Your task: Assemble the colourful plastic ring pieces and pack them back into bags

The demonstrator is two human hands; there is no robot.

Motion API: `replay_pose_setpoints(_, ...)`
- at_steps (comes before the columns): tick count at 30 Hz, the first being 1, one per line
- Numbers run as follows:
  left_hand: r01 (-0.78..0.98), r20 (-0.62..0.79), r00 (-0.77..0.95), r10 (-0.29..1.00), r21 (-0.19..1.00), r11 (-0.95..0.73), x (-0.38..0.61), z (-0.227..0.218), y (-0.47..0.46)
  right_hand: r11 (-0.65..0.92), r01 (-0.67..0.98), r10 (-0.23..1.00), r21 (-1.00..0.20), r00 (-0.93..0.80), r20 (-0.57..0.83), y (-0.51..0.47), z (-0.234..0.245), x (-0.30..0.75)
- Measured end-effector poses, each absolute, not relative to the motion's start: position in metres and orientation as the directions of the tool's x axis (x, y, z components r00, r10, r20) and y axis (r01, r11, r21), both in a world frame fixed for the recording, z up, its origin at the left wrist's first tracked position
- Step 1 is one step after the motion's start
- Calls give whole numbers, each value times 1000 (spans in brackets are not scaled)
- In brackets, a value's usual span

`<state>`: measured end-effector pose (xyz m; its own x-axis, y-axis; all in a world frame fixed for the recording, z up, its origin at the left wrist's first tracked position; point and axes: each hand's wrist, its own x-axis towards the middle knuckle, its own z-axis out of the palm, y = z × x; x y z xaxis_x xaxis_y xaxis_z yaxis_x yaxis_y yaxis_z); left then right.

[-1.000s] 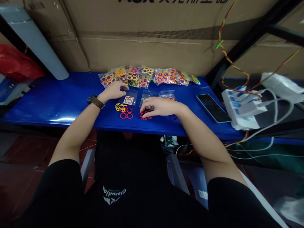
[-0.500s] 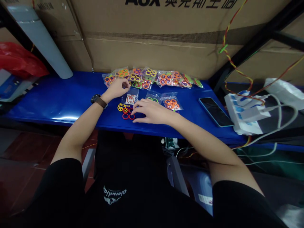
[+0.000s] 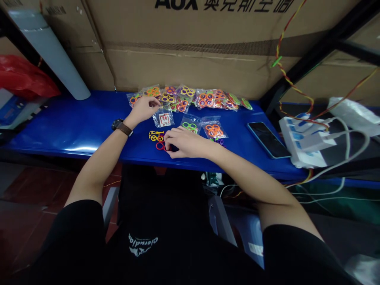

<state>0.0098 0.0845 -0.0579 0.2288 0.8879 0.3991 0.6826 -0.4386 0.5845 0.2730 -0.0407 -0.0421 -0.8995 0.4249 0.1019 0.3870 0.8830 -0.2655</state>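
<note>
My left hand [image 3: 145, 108], with a watch on the wrist, has thumb and forefinger pinched at the top edge of a small clear plastic bag [image 3: 158, 120]. A printed red-and-white card [image 3: 165, 119] lies inside the bag. My right hand [image 3: 187, 143] is curled over red plastic rings [image 3: 159, 146], its thumb and forefinger closed on one of them; the hand partly covers the set. Yellow plastic pieces with small wheels [image 3: 156, 135] lie just left of the rings. Close by my right hand are a bag with green rings [image 3: 190, 126] and a bag with orange rings [image 3: 214, 130].
Filled bags of coloured rings [image 3: 206, 99] lie in a row along the back of the blue table [image 3: 89, 122]. A phone [image 3: 268, 139] and a power strip [image 3: 303, 142] with cables are at the right. A grey tube [image 3: 53, 55] leans at the left. Cardboard [image 3: 184, 67] stands behind.
My right hand's fingers have come down and closed at the red rings, which have shifted slightly. The bag with the card has turned a little at my left fingertips.
</note>
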Motion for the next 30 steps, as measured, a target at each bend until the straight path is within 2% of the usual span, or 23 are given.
replay_pose_setpoints(5, 660, 394, 211, 895, 617, -428, 9, -52, 81, 891, 394, 422, -224, -902, 92, -44, -39, 275)
replay_pose_setpoints(9, 646, 398, 197, 896, 635, -423, 9, -50, 80, 898, 371, 403, -239, -909, 105, -42, -41, 279)
replay_pose_setpoints(14, 668, 407, 174, 897, 620, -411, 9, -50, 80, 905, 331, 375, -267, -918, 133, -40, -44, 281)
replay_pose_setpoints(23, 675, 427, 181, 886, 601, -428, 8, -50, 80, 918, 306, 354, -250, -919, 174, -37, -52, 277)
replay_pose_setpoints(26, 660, 418, 167, 893, 626, -417, 8, -51, 82, 908, 274, 350, -317, -912, 214, -36, -52, 278)
replay_pose_setpoints(30, 566, 398, 140, 906, 719, -404, 10, -51, 83, 852, 213, 395, -479, -862, 318, -34, -48, 284)
